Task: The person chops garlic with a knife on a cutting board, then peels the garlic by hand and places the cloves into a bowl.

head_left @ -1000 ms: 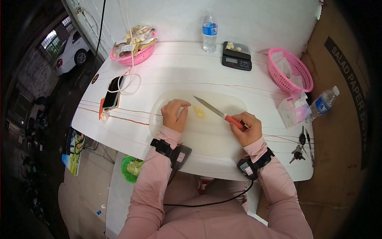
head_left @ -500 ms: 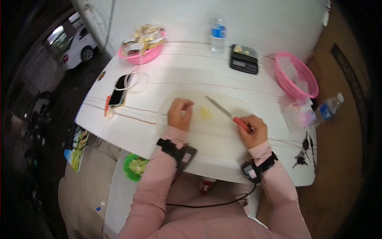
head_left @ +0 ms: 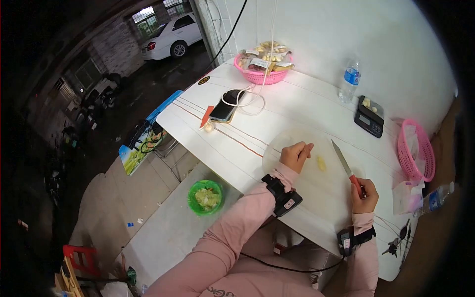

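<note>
My right hand (head_left: 365, 196) is wrapped round the red handle of a knife (head_left: 342, 157), its blade pointing up and away over the cutting board. My left hand (head_left: 296, 155) is closed above the left part of the translucent board (head_left: 316, 198); what its fingers hold, if anything, is hidden. Between the two hands, a small pile of pale yellow pieces (head_left: 321, 163) lies on the board.
Along the wall stand a pink basket of packets (head_left: 264, 76), a water bottle (head_left: 351, 81), a black scale (head_left: 368, 119) and another pink basket (head_left: 415, 151). A phone (head_left: 226, 106) with a cable lies at left. Keys (head_left: 396, 242) lie at right. A green bowl (head_left: 205, 197) sits lower.
The view has turned left, so the table things appear further right and the green bowl shows fully. My right hand still grips the knife, whose blade now points more steeply away.
</note>
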`<state>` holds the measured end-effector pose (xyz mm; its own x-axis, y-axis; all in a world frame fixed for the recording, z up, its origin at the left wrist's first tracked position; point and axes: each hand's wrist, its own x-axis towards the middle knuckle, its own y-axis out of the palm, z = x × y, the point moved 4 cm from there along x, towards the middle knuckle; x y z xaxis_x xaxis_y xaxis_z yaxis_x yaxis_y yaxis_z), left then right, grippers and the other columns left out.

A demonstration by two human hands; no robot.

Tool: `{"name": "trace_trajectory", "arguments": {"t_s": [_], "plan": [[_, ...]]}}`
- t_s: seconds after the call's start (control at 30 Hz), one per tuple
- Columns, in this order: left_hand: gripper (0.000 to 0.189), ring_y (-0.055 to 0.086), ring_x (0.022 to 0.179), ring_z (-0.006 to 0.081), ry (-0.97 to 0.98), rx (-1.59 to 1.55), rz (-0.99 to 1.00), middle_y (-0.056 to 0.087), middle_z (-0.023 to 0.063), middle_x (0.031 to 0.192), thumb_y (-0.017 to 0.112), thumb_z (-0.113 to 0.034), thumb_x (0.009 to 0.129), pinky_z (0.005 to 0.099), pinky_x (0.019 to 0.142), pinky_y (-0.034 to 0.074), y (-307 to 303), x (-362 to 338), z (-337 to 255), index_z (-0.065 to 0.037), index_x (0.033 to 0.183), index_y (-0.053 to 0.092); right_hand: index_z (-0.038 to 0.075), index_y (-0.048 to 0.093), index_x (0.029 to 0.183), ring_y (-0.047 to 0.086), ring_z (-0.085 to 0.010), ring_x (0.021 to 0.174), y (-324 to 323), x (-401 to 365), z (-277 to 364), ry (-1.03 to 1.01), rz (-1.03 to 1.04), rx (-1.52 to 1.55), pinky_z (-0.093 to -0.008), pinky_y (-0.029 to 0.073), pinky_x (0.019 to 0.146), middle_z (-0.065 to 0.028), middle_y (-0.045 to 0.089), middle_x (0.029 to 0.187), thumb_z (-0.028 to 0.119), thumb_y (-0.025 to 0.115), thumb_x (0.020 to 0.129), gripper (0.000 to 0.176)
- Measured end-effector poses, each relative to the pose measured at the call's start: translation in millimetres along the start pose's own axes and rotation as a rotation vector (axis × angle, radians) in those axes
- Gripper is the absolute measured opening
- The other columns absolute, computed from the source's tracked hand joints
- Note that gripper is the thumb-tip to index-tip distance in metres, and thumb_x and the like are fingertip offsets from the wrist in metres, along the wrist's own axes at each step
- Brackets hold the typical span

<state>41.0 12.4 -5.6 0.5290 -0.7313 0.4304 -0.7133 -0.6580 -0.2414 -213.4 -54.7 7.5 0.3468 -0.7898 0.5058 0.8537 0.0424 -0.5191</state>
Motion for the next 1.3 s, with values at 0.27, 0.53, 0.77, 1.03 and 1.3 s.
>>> {"name": "trace_trajectory", "arguments": {"t_s": [0.27, 0.53, 0.77, 1.03, 1.3], "plan": [[0.012, 0.044, 0.052, 0.0105, 0.073, -0.082, -0.157, 0.049, 0.0031, 0.062, 0.045, -0.012, 0.098, 0.0258, 0.051, 0.037, 2, 4, 18, -0.003, 0.097, 0.053, -0.001, 0.066, 0.09, 0.055, -0.0157, 0.063, 9, -2, -21, 0.033, 0.049, 0.039, -0.027, 0.045, 0.059, -0.0085, 0.06, 0.074, 0.002, 0.068, 0.078, 0.012], [0.018, 0.053, 0.076, 0.0125, 0.21, -0.227, -0.157, 0.055, 0.0055, 0.088, 0.048, 0.01, 0.086, 0.0227, 0.069, 0.044, -29, -16, -1, -0.001, 0.097, 0.056, 0.0, 0.066, 0.086, 0.058, -0.0181, 0.064, 11, -2, -23, 0.094, 0.148, -0.002, -0.0284, 0.046, 0.058, -0.0089, 0.06, 0.072, 0.004, 0.07, 0.078, 0.01], [0.016, 0.058, 0.088, 0.0322, 0.337, 0.506, -0.171, 0.06, 0.0121, 0.092, 0.057, 0.005, 0.073, 0.0393, 0.077, 0.048, -165, 4, -24, -0.005, 0.085, 0.061, 0.002, 0.066, 0.089, 0.059, -0.0277, 0.066, 9, 0, -12, -0.026, 0.082, -0.099, -0.0364, 0.046, 0.059, -0.0122, 0.062, 0.08, 0.014, 0.076, 0.076, 0.021], [0.029, 0.064, 0.095, 0.0307, -0.15, 1.007, -0.098, 0.065, 0.0154, 0.104, 0.07, -0.015, 0.074, 0.0378, 0.085, 0.051, -272, 52, 59, -0.01, 0.102, 0.071, -0.001, 0.063, 0.096, 0.059, -0.0302, 0.07, 12, -1, -33, -0.072, 0.006, -0.14, -0.0387, 0.048, 0.063, -0.0154, 0.06, 0.085, 0.017, 0.077, 0.075, 0.031], [0.036, 0.064, 0.097, 0.0321, -0.18, 1.049, -0.037, 0.067, 0.0154, 0.103, 0.071, -0.017, 0.071, 0.0361, 0.09, 0.05, -276, 66, 102, -0.011, 0.106, 0.07, -0.001, 0.062, 0.097, 0.059, -0.03, 0.072, 13, 1, -42, -0.047, 0.02, -0.16, -0.0382, 0.049, 0.064, -0.0153, 0.06, 0.084, 0.017, 0.077, 0.075, 0.032]]}}
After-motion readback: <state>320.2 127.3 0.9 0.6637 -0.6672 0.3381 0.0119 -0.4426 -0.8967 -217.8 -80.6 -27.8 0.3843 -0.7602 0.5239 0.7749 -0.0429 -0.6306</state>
